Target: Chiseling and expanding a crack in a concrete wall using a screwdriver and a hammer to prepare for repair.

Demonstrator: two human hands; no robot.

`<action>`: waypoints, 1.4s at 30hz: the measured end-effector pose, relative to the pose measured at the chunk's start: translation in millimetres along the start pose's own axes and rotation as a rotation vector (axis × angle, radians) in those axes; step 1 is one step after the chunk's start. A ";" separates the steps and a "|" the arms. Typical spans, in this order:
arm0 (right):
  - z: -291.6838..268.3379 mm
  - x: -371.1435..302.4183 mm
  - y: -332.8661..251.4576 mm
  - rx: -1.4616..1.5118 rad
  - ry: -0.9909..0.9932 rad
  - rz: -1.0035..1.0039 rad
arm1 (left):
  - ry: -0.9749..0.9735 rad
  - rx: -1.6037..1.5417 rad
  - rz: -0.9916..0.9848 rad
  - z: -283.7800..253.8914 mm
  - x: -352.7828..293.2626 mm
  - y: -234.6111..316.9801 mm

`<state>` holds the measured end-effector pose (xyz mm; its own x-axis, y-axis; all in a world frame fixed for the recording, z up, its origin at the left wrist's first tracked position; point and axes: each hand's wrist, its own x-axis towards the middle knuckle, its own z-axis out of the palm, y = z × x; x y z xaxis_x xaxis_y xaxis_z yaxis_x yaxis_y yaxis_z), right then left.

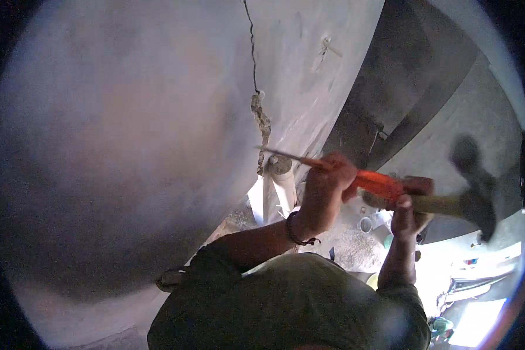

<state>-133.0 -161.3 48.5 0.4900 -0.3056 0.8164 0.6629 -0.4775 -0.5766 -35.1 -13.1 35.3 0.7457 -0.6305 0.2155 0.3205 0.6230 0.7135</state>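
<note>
My left hand (326, 189) is closed around a screwdriver (382, 184) with a thick orange handle. Its thin metal shaft points left, and the tip is at or just in front of a rough groove (261, 119) broken into the wall; contact cannot be made out. In my closed right hand (408, 219) is the wooden handle of a hammer (443, 204). The hammer's dark head, smeared by motion, is to the right, beyond the end of the orange handle. Both hands are close together, and the right fingers partly hide behind the tools.
A grey plastered wall (134, 128) fills the left side, with a dark wavy line (252, 46) running down to the groove. Below the groove stands a pale pipe (283, 184). Another chipped spot (324, 49) marks the wall. Rubble and a white bucket-like container (364, 224) lie below.
</note>
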 end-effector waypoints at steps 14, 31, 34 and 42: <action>100.2 -12.7 49.3 0.323 -0.332 0.722 | 0.235 0.150 0.625 -35.3 -40.4 25.3; 168.4 45.2 93.4 -0.125 -0.157 -0.243 | 0.259 0.354 0.690 -71.4 -65.8 18.0; 171.7 34.0 104.2 -0.259 -0.257 -0.158 | 0.277 0.336 0.654 -75.5 -65.8 17.9; 141.5 55.0 77.5 -0.420 -0.413 0.041 | 0.243 0.447 0.445 -81.6 -75.7 13.2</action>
<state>25.4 -98.5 44.2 0.7459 -0.0248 0.6656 0.3991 -0.7834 -0.4764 -39.6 80.6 -26.0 0.8775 -0.2036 0.4341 -0.2812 0.5147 0.8099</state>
